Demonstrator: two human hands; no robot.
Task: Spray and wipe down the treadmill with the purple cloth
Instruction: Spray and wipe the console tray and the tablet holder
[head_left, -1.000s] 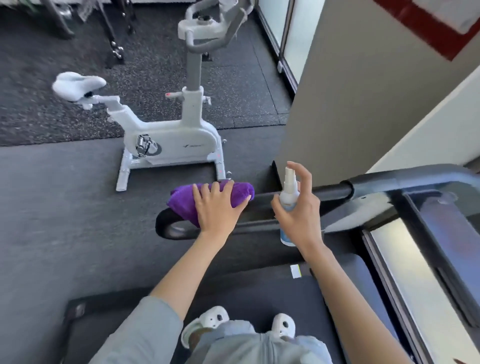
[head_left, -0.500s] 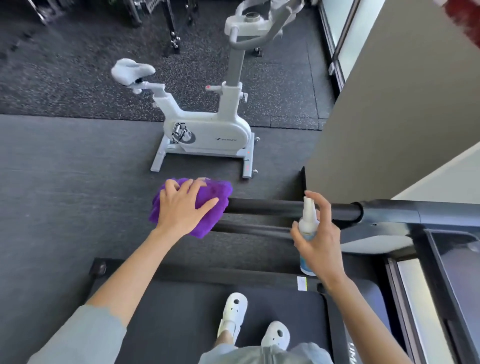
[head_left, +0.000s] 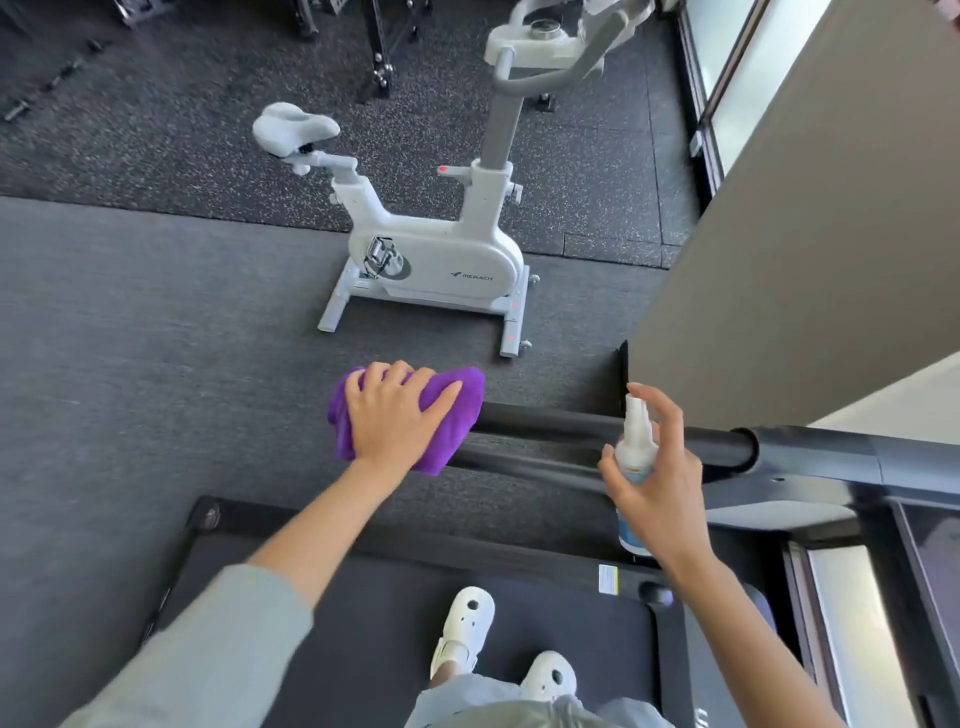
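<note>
I stand on the black treadmill belt (head_left: 363, 613). Its black handrail (head_left: 571, 423) runs left from the console side. My left hand (head_left: 397, 418) grips the bunched purple cloth (head_left: 452, 421) around the rail's left end, fingers curled over the top. My right hand (head_left: 662, 478) holds a small white spray bottle (head_left: 635, 441) upright just in front of the rail, index finger arched over the nozzle, which points left toward the cloth. The bottle's lower half is mostly hidden by my palm.
A white exercise bike (head_left: 436, 254) stands on the dark floor beyond the rail. A beige wall (head_left: 805, 234) rises at the right, with the treadmill console frame (head_left: 857, 467) below it. My white shoes (head_left: 462, 629) are on the belt.
My left hand has slid the purple cloth left along the handrail to its end. The right hand keeps the spray bottle by the rail. My view has swung left.
</note>
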